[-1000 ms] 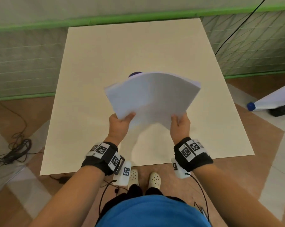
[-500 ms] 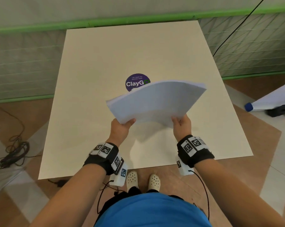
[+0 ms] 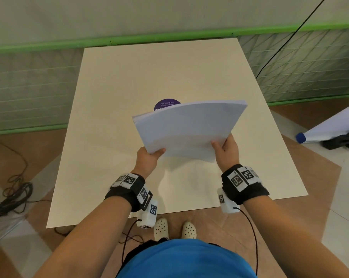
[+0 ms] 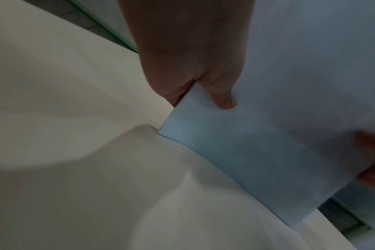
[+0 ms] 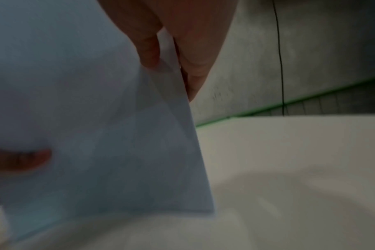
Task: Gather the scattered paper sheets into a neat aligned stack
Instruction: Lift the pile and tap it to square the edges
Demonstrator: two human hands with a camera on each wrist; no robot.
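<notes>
A stack of white paper sheets [image 3: 187, 127] is held in the air above the cream table [image 3: 113, 101], bowed upward in the middle. My left hand [image 3: 149, 158] pinches its near left corner, thumb on top. My right hand [image 3: 226, 150] pinches the near right corner the same way. In the left wrist view the thumb [image 4: 220, 94] lies on the paper stack [image 4: 278, 143] and the other fingers go under it. In the right wrist view the paper stack [image 5: 96, 126] hangs between thumb and fingers [image 5: 193, 67], its lower edge just above the table.
A purple round sticker [image 3: 166, 104] on the table is partly hidden behind the stack. A green-framed mesh fence [image 3: 29, 87] runs behind the table. Cables [image 3: 11, 195] lie on the floor at left. A white roll with a blue cap [image 3: 300, 137] lies at right.
The stack has tilted back up and covers more of the purple sticker than half a second ago. Both hands keep their grip on its near corners.
</notes>
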